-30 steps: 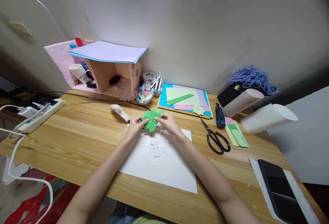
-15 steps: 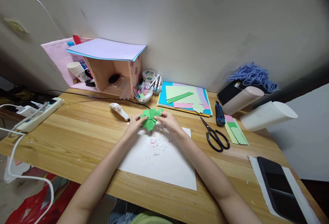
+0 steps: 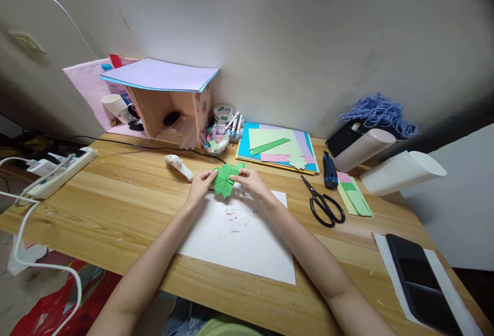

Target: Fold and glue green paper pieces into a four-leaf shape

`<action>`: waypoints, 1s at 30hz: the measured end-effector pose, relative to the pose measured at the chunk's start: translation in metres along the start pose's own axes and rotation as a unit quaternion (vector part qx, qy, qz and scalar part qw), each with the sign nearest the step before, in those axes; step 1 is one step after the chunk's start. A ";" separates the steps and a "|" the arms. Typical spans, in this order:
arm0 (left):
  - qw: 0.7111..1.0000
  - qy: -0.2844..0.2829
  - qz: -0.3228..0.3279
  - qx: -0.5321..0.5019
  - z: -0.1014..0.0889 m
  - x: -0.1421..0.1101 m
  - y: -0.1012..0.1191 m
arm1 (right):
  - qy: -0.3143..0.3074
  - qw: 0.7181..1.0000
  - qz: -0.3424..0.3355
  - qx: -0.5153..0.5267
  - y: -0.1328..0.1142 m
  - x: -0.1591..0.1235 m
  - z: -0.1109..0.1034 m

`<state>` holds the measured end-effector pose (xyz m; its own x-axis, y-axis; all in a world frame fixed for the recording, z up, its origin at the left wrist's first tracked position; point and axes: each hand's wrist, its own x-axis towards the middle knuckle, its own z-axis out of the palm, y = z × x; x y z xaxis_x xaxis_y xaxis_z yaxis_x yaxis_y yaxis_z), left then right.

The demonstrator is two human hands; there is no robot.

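A green folded paper shape [image 3: 226, 177] with leaf-like lobes is held just above the far edge of a white sheet [image 3: 239, 238] on the wooden desk [image 3: 116, 207]. My left hand [image 3: 201, 187] pinches its left side and my right hand [image 3: 252, 183] pinches its right side; both hands are closed on it. Small red and coloured flecks lie on the white sheet below the hands.
A white glue gun [image 3: 178, 166] lies left of the hands. Black scissors [image 3: 323, 203] and a blue utility knife [image 3: 329, 170] lie to the right, beside green paper strips [image 3: 355, 199]. Coloured paper stack [image 3: 278, 148], marker cup [image 3: 221, 138] and wooden box [image 3: 170, 112] line the wall. Power strip [image 3: 57, 171] far left, dark tablet [image 3: 419, 279] near right.
The hands and green paper shape stay at the same spot; the fingers have shifted slightly on the paper. The camera view has barely moved.
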<state>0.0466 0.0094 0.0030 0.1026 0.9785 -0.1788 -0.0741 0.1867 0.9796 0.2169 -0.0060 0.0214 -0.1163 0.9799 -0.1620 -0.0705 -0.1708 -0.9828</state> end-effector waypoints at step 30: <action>0.999 -0.006 0.022 0.033 -0.003 0.000 0.001 | 0.037 0.999 -0.028 0.027 0.005 0.001 0.006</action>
<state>0.0436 0.0096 0.0040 0.1128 0.9843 -0.1355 -0.0141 0.1380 0.9903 0.2100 -0.0065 0.0170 -0.0368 0.9927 -0.1146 -0.1291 -0.1184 -0.9845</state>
